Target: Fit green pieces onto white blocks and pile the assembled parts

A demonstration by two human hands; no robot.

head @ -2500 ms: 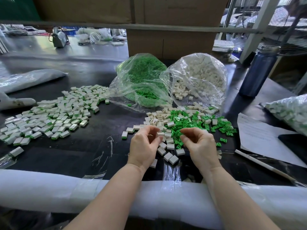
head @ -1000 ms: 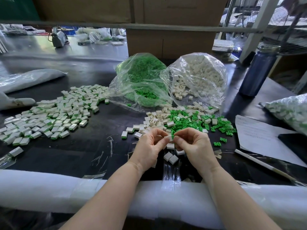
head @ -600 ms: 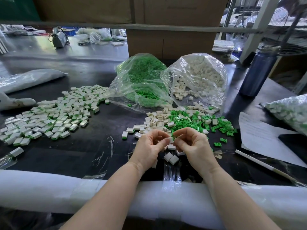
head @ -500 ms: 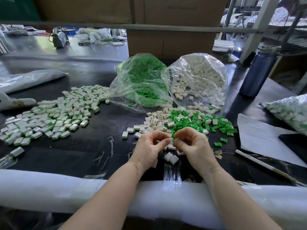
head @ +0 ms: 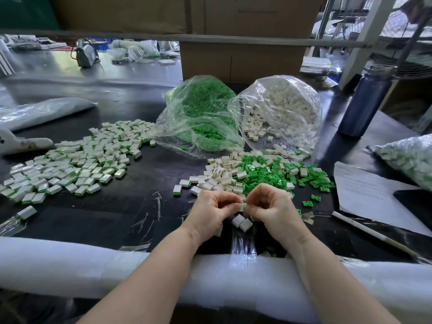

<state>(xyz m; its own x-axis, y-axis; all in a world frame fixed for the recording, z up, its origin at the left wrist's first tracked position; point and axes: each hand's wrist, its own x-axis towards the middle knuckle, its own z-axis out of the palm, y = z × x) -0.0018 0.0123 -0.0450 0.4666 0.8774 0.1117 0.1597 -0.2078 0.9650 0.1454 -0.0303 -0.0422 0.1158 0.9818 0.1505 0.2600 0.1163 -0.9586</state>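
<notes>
A black worktable stretched out ahead of both hands, its near edge padded with white foam under the forearms. Far beyond the hands stood a cardboard box. In front of it, past the fingertips, lay two clear bags: the bag of green pieces slightly to the left and the bag of white blocks to the right. Well to the left of the left hand spread the pile of assembled parts. Just beyond the knuckles sat a mixed heap of loose white blocks and loose green pieces. Far off to the right stood a dark blue bottle, and nearer a sheet of paper.

The left hand and the right hand met thumb to thumb, fingers curled, both pinching one small white block with a green sliver showing at its edge. Directly beneath the hands lay two more white blocks touching each other.
</notes>
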